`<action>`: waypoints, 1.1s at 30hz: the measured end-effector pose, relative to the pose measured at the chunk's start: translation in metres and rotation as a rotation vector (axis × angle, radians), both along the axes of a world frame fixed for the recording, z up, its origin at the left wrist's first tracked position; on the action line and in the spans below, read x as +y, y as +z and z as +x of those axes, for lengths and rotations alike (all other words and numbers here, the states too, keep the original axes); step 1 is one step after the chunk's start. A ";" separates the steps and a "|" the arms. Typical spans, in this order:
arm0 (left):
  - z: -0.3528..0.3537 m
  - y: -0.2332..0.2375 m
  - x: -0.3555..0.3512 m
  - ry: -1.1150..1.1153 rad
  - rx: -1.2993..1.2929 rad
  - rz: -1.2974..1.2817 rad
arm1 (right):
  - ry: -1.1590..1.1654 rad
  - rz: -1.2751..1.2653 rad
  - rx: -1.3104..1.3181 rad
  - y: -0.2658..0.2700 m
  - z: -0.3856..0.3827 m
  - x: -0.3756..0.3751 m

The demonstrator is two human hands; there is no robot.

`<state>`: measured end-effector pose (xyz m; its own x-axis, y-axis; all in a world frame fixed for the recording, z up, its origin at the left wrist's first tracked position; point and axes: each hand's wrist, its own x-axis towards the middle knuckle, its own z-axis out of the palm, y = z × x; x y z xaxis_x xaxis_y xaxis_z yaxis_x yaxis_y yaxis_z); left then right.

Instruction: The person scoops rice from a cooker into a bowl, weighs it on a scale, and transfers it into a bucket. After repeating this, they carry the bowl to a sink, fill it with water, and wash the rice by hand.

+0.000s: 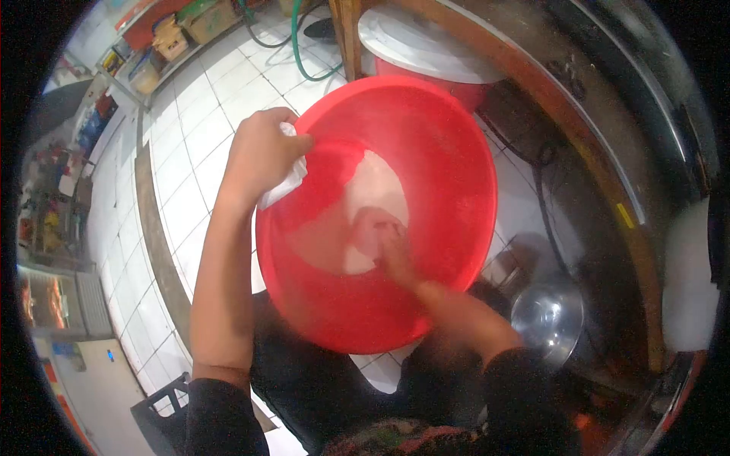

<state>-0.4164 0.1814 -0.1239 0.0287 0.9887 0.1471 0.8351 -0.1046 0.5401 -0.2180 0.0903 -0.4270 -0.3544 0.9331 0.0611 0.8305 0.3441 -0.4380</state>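
A large red tub (pixel 456 175) stands between my knees, with pale powder (pixel 380 186) spread over part of its bottom. My left hand (pixel 266 148) is closed on a crumpled white sheet (pixel 287 178) at the tub's left rim; whether it is cloth or plastic does not show. Down inside the tub, my right hand (pixel 394 247) is blurred, its fingers curled at a small pinkish rounded thing (pixel 369 228) low over the powder. A faint haze hangs over the inside of the tub.
A red bin with a white lid (pixel 426 49) stands just beyond the tub. At right, a shiny metal bowl (pixel 547 323) lies on the floor beside a wooden-edged frame (pixel 635 273). A green hose (pixel 296 57) crosses the white tiles (pixel 182 144). A black crate (pixel 163 414) is at lower left.
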 end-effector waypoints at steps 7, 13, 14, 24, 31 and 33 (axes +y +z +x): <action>0.001 0.000 0.000 -0.017 0.022 0.021 | -0.195 0.224 0.086 0.014 0.004 0.053; 0.007 0.005 -0.003 -0.009 0.023 0.004 | -0.238 0.405 -0.041 -0.035 -0.007 0.143; 0.009 0.008 -0.004 -0.006 0.005 -0.014 | -0.218 0.389 -0.131 -0.058 -0.011 0.152; 0.000 -0.003 0.008 0.044 0.074 0.048 | 0.187 -0.277 0.340 -0.110 -0.002 0.094; 0.006 0.001 0.005 0.050 0.040 -0.002 | 0.145 -1.201 1.286 -0.054 0.020 0.068; 0.002 -0.002 0.005 0.059 0.057 0.014 | 0.116 -1.298 1.176 -0.029 0.017 0.064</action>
<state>-0.4142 0.1862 -0.1263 -0.0210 0.9867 0.1609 0.8692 -0.0615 0.4907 -0.2008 0.1540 -0.4564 -0.7354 0.5565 -0.3866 -0.1020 -0.6549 -0.7488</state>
